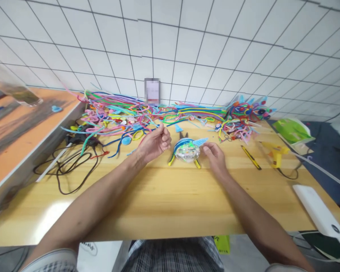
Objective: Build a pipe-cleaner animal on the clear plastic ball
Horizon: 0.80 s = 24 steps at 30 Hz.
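A clear plastic ball (187, 154) has dark and light blue pipe cleaners (184, 144) over its top. A light blue fuzzy triangle (200, 141) sticks out from its upper right. My right hand (215, 156) is at that side, thumb and fingers closed at the triangle's outer end. My left hand (158, 141) is raised to the left of the ball, fingers curled together; anything pinched in them is too small to make out. Behind and under the ball lie pliers with yellow handles (197, 164). Another light blue triangle (178, 128) lies beyond them.
Pipe cleaners (124, 109) in many colours are heaped along the wall. Finished-looking fuzzy figures (245, 109) stand at the back right. To the right are a yellow cutter (251, 157), a yellow glue gun (277, 154) and a white power bank (319, 209). Black cable (73, 190) loops at left.
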### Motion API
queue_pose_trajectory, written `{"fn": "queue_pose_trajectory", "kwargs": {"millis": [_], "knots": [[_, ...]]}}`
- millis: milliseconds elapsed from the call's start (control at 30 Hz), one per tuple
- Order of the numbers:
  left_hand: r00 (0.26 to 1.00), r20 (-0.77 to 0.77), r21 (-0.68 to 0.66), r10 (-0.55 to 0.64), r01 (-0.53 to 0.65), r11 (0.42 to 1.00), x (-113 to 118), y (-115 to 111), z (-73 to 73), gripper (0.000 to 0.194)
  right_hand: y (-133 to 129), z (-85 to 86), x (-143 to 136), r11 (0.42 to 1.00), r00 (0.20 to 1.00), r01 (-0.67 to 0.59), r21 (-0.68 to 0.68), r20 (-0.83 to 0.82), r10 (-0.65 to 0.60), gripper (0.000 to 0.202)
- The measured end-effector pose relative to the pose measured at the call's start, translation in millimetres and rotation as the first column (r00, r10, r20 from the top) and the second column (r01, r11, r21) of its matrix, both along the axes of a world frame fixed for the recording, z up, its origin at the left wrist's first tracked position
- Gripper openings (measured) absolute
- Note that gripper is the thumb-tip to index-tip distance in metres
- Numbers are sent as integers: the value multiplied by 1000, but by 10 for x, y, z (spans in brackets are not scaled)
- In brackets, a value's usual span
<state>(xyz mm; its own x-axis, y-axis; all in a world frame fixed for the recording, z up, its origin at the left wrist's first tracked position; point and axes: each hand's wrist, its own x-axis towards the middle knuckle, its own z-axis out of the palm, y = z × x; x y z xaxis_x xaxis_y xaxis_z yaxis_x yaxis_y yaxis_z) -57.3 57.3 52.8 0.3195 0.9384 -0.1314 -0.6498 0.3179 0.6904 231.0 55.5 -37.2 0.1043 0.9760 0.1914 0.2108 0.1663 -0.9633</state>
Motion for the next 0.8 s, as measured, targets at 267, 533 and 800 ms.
{"fn": "queue_pose_trajectory", "kwargs": {"millis": [267, 533, 800], "knots": [[996, 53, -15, 70, -70, 997, -10, 51, -58, 30, -17, 51, 9, 999, 999, 34, -16, -9, -34, 43], [994, -15, 129, 104, -101, 987, 26, 2, -123, 35, -30, 28, 3, 999, 1000, 29, -17, -7, -29, 42], [999, 37, 108, -3, -1, 994, 97, -180, 94, 46, 45, -24, 0, 997, 997, 78, 27, -28, -77, 43]]}}
